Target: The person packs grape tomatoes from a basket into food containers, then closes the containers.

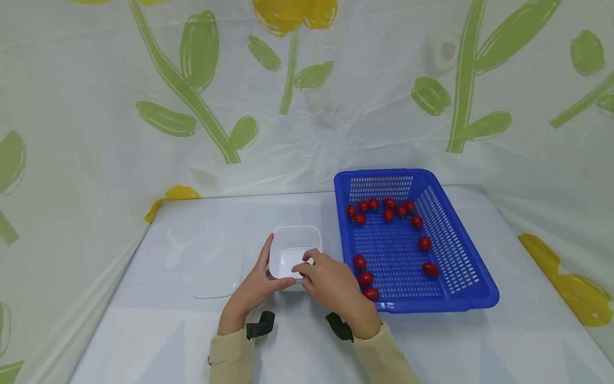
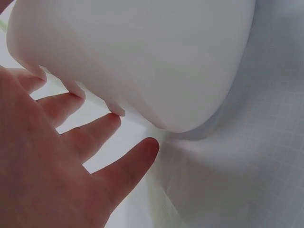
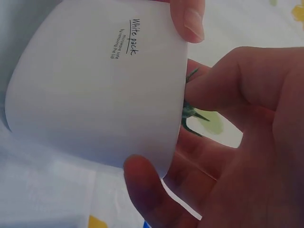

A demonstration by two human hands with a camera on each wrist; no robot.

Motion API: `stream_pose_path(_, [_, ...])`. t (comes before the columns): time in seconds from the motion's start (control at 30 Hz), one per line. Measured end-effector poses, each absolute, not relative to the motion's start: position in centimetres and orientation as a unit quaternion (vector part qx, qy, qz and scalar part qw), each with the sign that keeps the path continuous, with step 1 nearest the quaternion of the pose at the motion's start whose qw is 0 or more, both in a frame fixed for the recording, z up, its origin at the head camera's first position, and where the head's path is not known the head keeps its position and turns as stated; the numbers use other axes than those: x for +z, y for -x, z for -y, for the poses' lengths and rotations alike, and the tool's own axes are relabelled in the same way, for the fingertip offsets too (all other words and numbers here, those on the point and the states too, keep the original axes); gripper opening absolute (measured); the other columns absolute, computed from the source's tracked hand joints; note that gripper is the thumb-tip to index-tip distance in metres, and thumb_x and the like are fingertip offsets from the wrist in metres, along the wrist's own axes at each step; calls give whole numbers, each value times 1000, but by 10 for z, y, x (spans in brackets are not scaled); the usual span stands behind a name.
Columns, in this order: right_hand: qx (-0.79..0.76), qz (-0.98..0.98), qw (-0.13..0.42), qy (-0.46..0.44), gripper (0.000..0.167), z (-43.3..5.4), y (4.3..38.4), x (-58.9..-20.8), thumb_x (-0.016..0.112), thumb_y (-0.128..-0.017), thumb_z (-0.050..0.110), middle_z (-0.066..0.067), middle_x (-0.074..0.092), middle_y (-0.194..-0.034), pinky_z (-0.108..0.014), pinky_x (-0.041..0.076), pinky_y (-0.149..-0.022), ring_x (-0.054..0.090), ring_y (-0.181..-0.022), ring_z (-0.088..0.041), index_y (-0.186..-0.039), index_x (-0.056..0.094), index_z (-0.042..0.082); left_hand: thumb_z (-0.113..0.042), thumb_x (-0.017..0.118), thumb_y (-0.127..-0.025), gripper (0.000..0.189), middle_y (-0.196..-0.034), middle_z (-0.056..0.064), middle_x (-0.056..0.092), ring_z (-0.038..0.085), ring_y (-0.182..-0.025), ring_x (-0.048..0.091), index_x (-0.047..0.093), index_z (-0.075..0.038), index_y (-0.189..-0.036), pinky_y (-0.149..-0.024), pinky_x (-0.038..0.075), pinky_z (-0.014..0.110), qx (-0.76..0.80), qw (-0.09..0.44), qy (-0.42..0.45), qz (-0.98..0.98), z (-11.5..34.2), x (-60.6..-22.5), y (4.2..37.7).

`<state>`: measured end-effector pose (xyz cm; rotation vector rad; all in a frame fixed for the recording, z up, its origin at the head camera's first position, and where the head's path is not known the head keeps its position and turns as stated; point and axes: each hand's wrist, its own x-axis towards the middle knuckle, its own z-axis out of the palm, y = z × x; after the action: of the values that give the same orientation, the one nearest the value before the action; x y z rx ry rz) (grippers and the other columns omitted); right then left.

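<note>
A white plastic container (image 1: 296, 238) with a rounded square rim stands on the table. My left hand (image 1: 257, 287) holds it at the near left corner, thumb along the near side and fingers against the left wall. In the left wrist view the fingertips (image 2: 111, 121) meet the container's wall. My right hand (image 1: 333, 280) is over the near right part of the rim. Between its thumb and fingers it pinches a cherry tomato (image 3: 188, 112), whose green stem leaves show at the rim; most of the tomato is hidden behind the container wall and fingers.
A blue plastic basket (image 1: 453, 213) stands to the right, with several cherry tomatoes (image 1: 425, 244) spread along its sides. A clear flat lid (image 1: 218, 272) lies left of the container. Behind the white table (image 1: 158, 320) hangs a flower-patterned sheet (image 1: 364, 80).
</note>
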<state>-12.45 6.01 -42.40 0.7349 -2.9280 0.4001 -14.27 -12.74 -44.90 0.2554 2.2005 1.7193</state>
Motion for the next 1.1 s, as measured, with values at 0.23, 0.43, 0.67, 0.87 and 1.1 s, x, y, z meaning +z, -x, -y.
stream_pose_path(0.23, [123, 962, 35, -242, 30, -58, 124, -425, 55, -86, 28, 6, 61, -108, -23, 49, -61, 58, -91, -11, -115, 62, 24, -25, 75, -72, 107, -148, -5, 2, 27, -127, 26, -6, -37, -141, -92, 37, 41, 600, 168, -84, -778, 128, -451, 143])
stream_pose_path(0.43, [174, 958, 25, -227, 35, -59, 125, -423, 60, -85, 25, 2, 58, -113, -24, 50, -68, 59, -93, -12, -120, 57, 21, -21, 73, -74, 105, -148, -3, 4, 32, -122, 34, -6, -38, -141, -88, 41, 37, 610, 176, -85, -768, 129, -453, 144])
stream_pose_path(0.67, [238, 943, 62, -225, 33, -64, 126, -416, 62, -84, 22, 4, 59, -109, -22, 49, -72, 58, -88, -8, -117, 58, 21, -20, 72, -75, 103, -147, -4, 7, 32, -118, 39, -6, -38, -141, -86, 42, 36, 611, 179, -85, -766, 128, -453, 145])
stream_pose_path(0.87, [262, 931, 86, -240, 29, -68, 122, -410, 61, -85, 21, 5, 60, -103, -17, 47, -66, 53, -72, -5, -114, 60, 21, -21, 72, -75, 104, -148, -4, 4, 32, -119, 38, -7, -37, -141, -88, 41, 36, 606, 178, -90, -770, 128, -453, 145])
stream_pose_path(1.1, [287, 925, 50, -245, 28, -72, 119, -403, 57, -88, 27, 6, 60, -102, -16, 46, -64, 52, -74, -4, -116, 59, 22, -26, 73, -75, 104, -147, 3, 11, 30, -110, 47, -7, -37, -141, -89, 39, 38, 594, 177, -87, -780, 128, -450, 143])
